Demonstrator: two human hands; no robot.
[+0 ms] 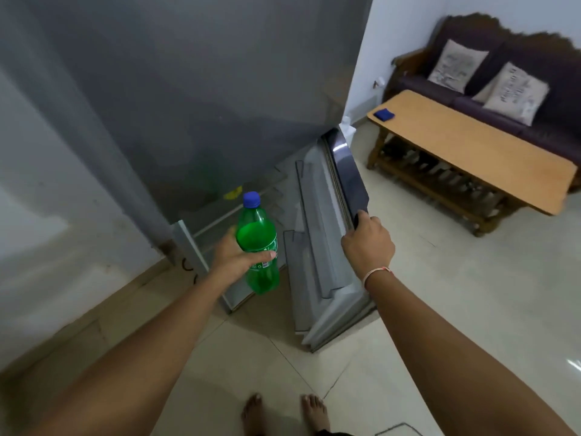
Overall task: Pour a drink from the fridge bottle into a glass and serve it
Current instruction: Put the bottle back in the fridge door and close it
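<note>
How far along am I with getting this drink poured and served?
Early. Done: the green bottle is out of the fridge, gripped in your left hand, blue cap on. In hand: your right hand grips the edge of the open fridge door. Left: shutting the door, uncapping, pouring and serving. No glass is in view; the wooden table holds only a small blue item.

Fridge door (327,247) stands partly open, its inner shelves jutting toward the opening and narrowing the gap. Green bottle (258,247), upright in the left hand (234,256), fills the middle of that gap. Right hand (367,243) grips the door's outer edge. Wall (47,184) closes off the left. Bare floor (440,309) lies open to the right, up to the wooden table (471,152).
</note>
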